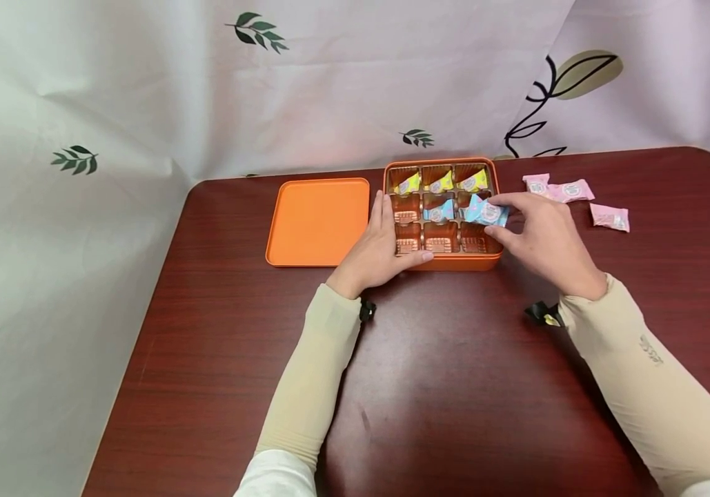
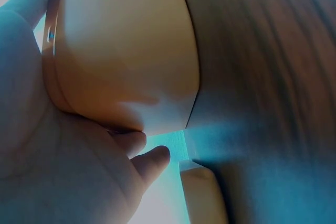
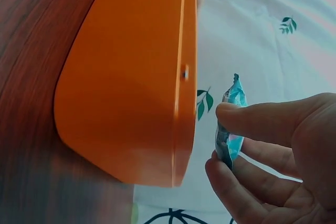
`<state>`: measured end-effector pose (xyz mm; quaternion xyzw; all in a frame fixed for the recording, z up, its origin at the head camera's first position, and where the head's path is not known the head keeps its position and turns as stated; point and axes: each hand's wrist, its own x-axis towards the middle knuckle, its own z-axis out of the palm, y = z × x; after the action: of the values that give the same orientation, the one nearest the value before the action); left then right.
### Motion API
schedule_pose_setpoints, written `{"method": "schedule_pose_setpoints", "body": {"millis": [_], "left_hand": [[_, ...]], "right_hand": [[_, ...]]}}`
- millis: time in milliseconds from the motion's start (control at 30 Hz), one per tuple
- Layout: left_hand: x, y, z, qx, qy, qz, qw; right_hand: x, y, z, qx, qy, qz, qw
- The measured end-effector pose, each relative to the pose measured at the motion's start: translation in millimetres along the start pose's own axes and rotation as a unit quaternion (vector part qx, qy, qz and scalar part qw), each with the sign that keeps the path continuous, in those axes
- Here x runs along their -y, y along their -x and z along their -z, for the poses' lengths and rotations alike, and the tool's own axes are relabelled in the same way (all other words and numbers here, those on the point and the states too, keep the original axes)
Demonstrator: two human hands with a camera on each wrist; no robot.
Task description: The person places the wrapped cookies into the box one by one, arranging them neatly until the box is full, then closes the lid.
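Head view: right hand (image 1: 544, 238) pinches a shiny, crimp-ended blue candy (image 1: 491, 213) over the orange box (image 1: 454, 263); left hand (image 1: 372, 254), fingers straight, touches its left edge; worktop (image 1: 441, 366) spreads broadly nearer.

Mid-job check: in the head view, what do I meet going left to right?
Orange lid → left hand → orange tin → right hand, pinching a blue candy → rightmost pink candy.

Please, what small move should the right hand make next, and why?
I would likely lower the blue candy into the tin, at the right of its middle row: the right hand pinches it above there, another blue candy lies in that row, and the left hand rests against the tin.
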<state>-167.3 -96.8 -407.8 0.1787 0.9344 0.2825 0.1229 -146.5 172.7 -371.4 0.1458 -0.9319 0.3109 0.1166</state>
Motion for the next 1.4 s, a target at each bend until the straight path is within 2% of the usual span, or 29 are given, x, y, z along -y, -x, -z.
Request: {"method": "schedule_pose_setpoints", "body": {"millis": [300,600,1400], "left_hand": [[0.0,-0.4,0.2,-0.001,0.0,0.002,1.0],[-0.5,-1.0,0.2,0.0,0.005,0.006,1.0],[0.0,-2.0,-0.5,-0.002,0.004,0.004,1.0]], "right_hand": [[7,-8,-9,-0.003,-0.013,0.011,1.0],[11,-13,-13,0.001,-0.016,0.005,1.0],[29,-30,-33,0.04,-0.028,-0.001,0.999]]}}
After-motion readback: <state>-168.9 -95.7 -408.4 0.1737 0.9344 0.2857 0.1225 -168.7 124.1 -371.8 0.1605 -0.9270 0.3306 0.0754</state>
